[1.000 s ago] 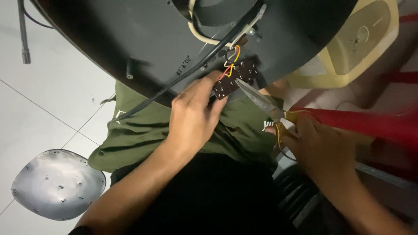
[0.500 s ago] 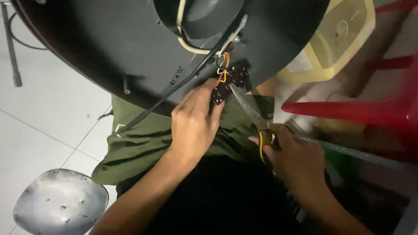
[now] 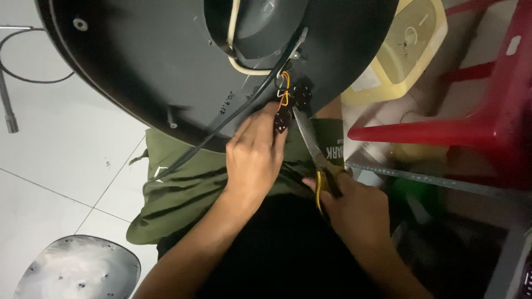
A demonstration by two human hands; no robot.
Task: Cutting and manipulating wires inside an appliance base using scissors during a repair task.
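A large round black base (image 3: 166, 61) of an appliance lies tilted across my lap, its underside facing me. At its lower right edge sits a small dark circuit board (image 3: 292, 102) with yellow, red and white wires. My left hand (image 3: 254, 158) pinches the board between thumb and fingers. My right hand (image 3: 349, 207) grips the yellow-and-black handles of long-nose pliers (image 3: 310, 141), whose metal tips touch the board. A black cable (image 3: 221, 124) runs across the base down to my lap.
A shiny metal cover plate (image 3: 77, 271) lies on the white tiled floor at lower left. A red plastic stool (image 3: 471, 122) stands to the right, with a cream-yellow appliance (image 3: 404, 50) behind it. A metal rod and thin cable (image 3: 8, 105) lie far left.
The view has shifted, so base and hands sit lower and further right in frame. The pliers have swung from a slant to nearly upright, tips closer to the board. My left hand stays on it.
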